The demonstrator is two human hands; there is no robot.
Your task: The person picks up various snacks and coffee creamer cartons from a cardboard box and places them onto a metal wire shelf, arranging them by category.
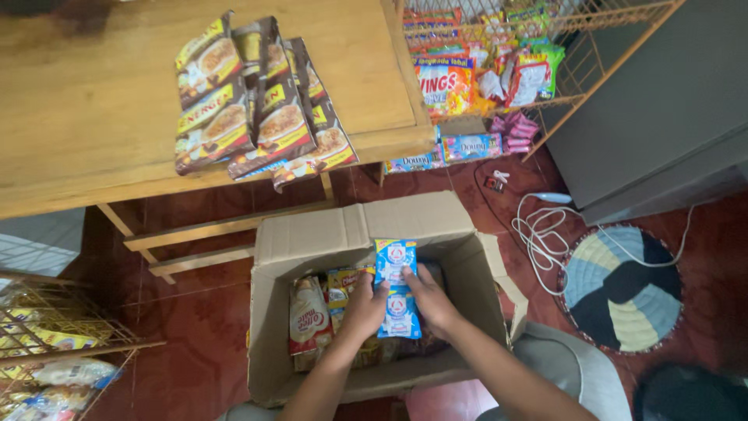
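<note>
Head view: my left hand (366, 306) and right hand (431, 300), fingers clamped on strip of blue-white sachets (396, 287), steadying it over open brown cardboard box (312, 238)

We look down on a dark red tiled floor (195, 327). A wooden table (86, 101) stands above, a grey cabinet (662, 109) at right, and a round patchwork mat (622, 290) beside it.

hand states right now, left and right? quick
Left hand: closed on the strip of blue-and-white sachets, over the cardboard box.
Right hand: closed on the same strip, from the other side.
</note>
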